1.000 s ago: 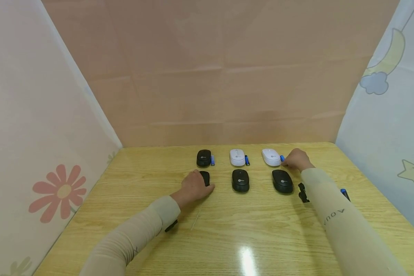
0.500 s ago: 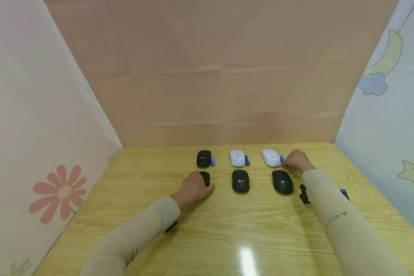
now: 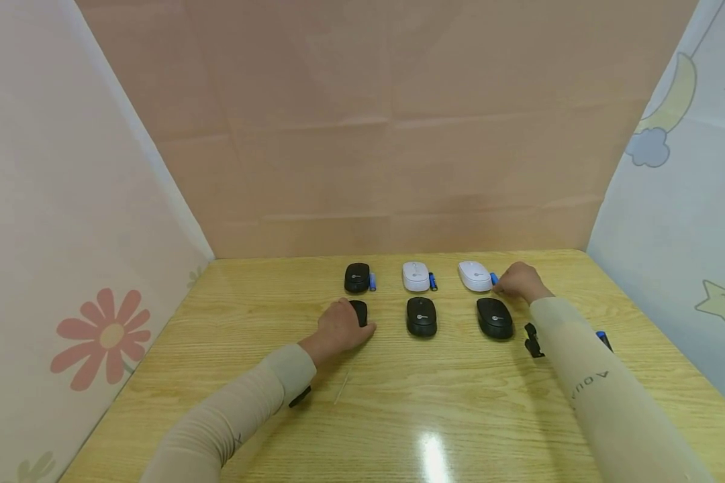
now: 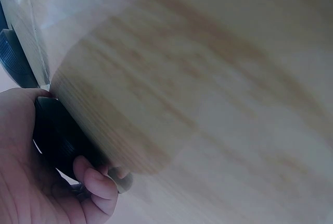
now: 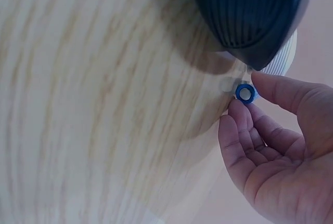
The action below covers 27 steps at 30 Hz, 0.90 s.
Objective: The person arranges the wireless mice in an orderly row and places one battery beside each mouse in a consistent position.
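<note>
My left hand [image 3: 340, 325] grips a black computer mouse [image 4: 60, 135] at the left end of the front row, thumb on one side and fingers curled on the other. Most of that mouse is hidden by the hand in the head view. At the back right, my right hand [image 3: 519, 280] pinches a blue battery [image 5: 245, 93] between thumb and fingertips, its round end showing in the right wrist view. The battery lies just right of a white mouse [image 3: 474, 276]. Nearer me, below that hand, sits another black mouse [image 3: 495, 317].
Along the back row stand a black mouse [image 3: 357, 277] with a blue battery [image 3: 372, 282] and a white mouse [image 3: 415, 276] with a battery [image 3: 433, 282]. Mid-front is a black mouse [image 3: 421, 316]. A dark, blue-topped cylinder [image 3: 604, 340] shows beside the right sleeve.
</note>
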{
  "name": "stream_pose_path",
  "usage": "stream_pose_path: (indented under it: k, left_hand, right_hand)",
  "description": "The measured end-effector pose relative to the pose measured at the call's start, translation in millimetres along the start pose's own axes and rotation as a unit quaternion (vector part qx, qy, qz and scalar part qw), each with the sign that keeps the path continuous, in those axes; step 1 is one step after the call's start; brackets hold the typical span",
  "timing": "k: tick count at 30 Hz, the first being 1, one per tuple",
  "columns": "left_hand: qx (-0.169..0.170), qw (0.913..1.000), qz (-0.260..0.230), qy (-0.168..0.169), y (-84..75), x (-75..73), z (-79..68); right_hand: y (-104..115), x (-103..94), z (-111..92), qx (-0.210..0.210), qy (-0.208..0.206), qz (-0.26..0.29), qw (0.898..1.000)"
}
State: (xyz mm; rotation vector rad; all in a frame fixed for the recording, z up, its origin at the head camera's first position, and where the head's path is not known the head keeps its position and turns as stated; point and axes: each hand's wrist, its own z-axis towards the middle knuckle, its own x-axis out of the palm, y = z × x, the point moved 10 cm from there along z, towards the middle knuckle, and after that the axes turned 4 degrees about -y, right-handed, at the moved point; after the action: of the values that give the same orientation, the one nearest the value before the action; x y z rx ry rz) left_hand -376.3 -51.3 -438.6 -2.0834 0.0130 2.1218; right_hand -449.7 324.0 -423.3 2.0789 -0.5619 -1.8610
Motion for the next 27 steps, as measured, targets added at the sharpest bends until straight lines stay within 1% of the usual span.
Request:
stream_pose_path:
  k: [14, 24, 27]
  left_hand:
    - [0.001, 1.0, -0.004, 0.0, 0.8, 0.4, 0.1]
    - [0.001, 1.0, -0.008, 0.001, -2.3, -1.1, -0.4]
    - [0.002, 0.9999, -0.01, -0.001, -2.7, -1.4, -0.3]
  right_hand:
    - [2, -0.8, -1, -0.002, 0.005, 0.005, 1.0]
    - [6, -14.6, -12, -0.013, 0.0, -0.001, 1.0]
    - [6, -21.0, -15, -0.015, -0.004, 0.014, 1.0]
